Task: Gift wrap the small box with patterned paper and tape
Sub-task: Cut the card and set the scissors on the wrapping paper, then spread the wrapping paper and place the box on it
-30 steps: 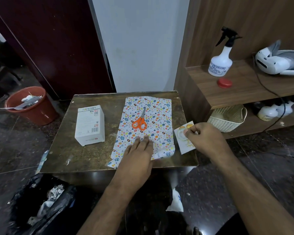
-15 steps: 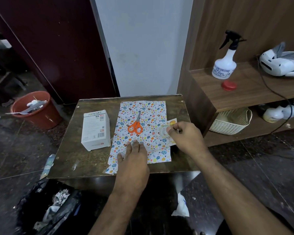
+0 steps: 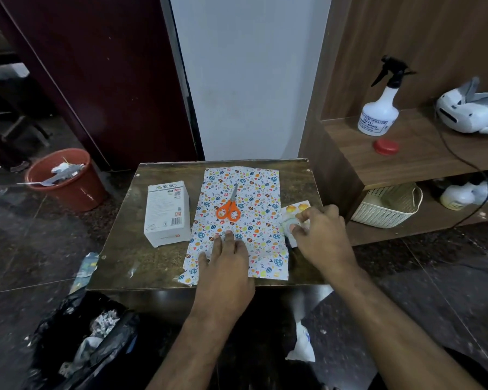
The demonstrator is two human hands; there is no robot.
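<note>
The box [image 3: 166,213] is standing on the table [image 3: 141,266] left of centre in the frame, just beside the left edge of the paper [image 3: 243,220], its long axis running away from the person. The left hand [image 3: 226,266] is pressing flat on the paper's near part, fingers straight, and is lying nearer the box, which sits up and to its left. The right hand [image 3: 319,235] is pinching what looks like a tape roll [image 3: 289,225] at the paper's right edge. Scissors [image 3: 229,208] are resting mid-sheet.

Left hand [image 3: 225,258] presses patterned paper [image 3: 238,220] flat; right hand [image 3: 320,235] pinches tape roll [image 3: 289,224] beside it.
</note>
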